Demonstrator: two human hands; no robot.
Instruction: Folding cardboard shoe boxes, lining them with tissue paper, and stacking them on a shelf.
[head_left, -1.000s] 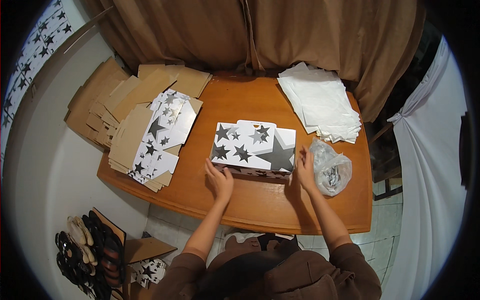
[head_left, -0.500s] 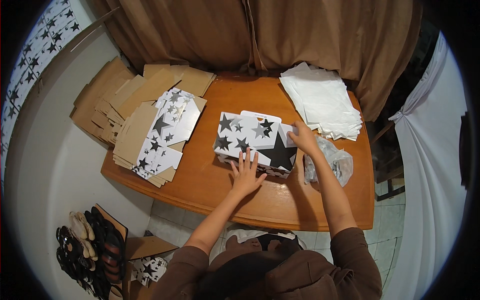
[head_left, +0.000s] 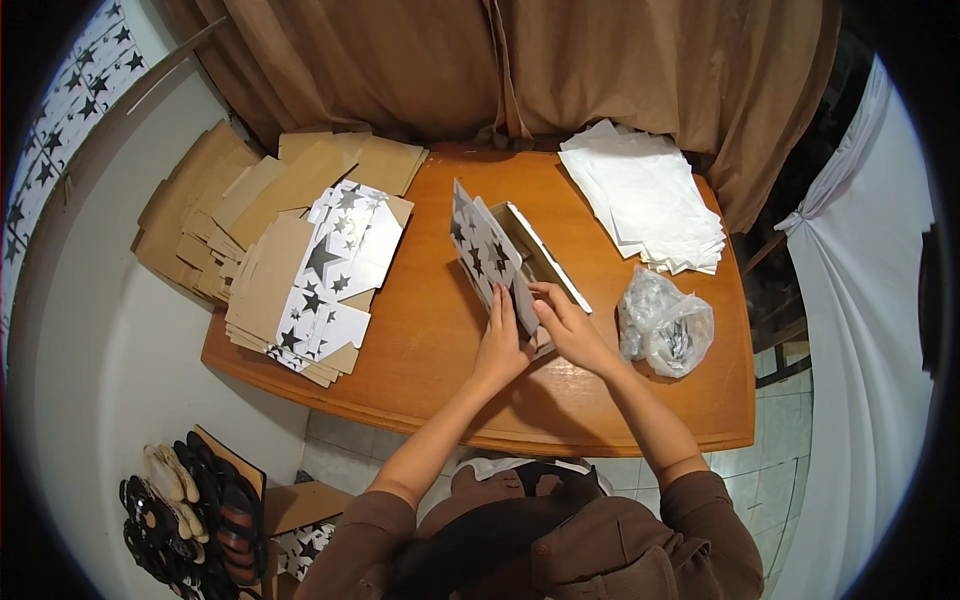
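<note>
In the middle of the table stands a white cardboard box printed with black and grey stars. Its lid is raised on the left, and plain brown cardboard shows inside. My left hand holds the near end of the lid, fingers lying along the printed face and the thumb hidden. My right hand grips the same end from the inner side, fingertips bent over the lid's edge. Both hands are close together, almost touching. The box's near end is partly covered by them.
Flat brown cardboard sheets are stacked at left, with a star-printed flat box on top. White paper sheets lie at the far right, above a clear plastic bag. Several shoes sit low at left, off the table.
The box was closed and lay crosswise; now it is turned lengthwise with its lid raised. My right hand has moved left from the box's right end to the lid, near my left hand.
</note>
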